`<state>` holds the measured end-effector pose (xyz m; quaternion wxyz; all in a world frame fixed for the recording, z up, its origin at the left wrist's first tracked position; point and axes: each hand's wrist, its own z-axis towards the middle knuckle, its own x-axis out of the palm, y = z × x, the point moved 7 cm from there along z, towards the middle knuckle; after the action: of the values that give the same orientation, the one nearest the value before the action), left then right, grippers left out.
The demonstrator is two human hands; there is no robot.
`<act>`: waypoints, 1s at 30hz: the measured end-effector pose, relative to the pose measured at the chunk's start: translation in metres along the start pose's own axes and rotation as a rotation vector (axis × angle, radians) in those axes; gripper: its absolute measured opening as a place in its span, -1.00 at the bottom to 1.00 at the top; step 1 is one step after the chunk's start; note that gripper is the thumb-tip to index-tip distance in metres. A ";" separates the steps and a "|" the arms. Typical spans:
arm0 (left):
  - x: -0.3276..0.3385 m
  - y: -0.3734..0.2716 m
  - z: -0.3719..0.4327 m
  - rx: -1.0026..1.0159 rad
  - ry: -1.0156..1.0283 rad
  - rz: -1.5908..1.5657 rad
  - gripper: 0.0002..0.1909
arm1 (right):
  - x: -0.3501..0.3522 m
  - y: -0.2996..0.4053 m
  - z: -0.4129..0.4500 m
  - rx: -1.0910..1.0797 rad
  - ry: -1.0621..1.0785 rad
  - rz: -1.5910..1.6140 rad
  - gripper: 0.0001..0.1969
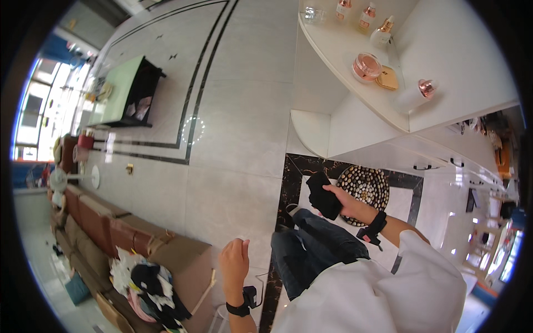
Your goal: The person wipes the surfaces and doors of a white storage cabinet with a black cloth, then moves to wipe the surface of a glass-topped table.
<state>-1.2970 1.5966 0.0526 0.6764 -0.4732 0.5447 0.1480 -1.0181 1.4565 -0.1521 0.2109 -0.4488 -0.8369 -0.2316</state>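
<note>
My right hand (345, 201) grips a bundle of black cloth (324, 196) above the floor, over the edge of a round pebble-patterned mat (363, 187). My left hand (234, 256) is raised on the near side of the floor, fingers curled in and thumb up; nothing shows in it. Each wrist wears a black strap with a small device. Heaped clothes (150, 287) in black, white and pink lie on the brown sofa (183, 258) to the left of my left hand.
A white corner shelf (333, 50) at upper right bears cosmetic bottles (366, 18), a pink-lidded jar (366, 67) and a gold compact (387, 78). White cabinets (399, 158) run along the right. A low table (125, 91) and a white standing fan (58, 180) stand to the left.
</note>
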 end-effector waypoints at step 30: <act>0.460 0.107 0.624 0.807 0.429 -0.147 -0.40 | -0.281 0.142 0.396 -0.422 -1.310 -0.674 -0.40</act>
<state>-0.8345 2.0058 -0.4273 0.6874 -0.2292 0.6513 -0.2253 -0.8122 1.5705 -0.5996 -0.5007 -0.2456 -0.8206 -0.1250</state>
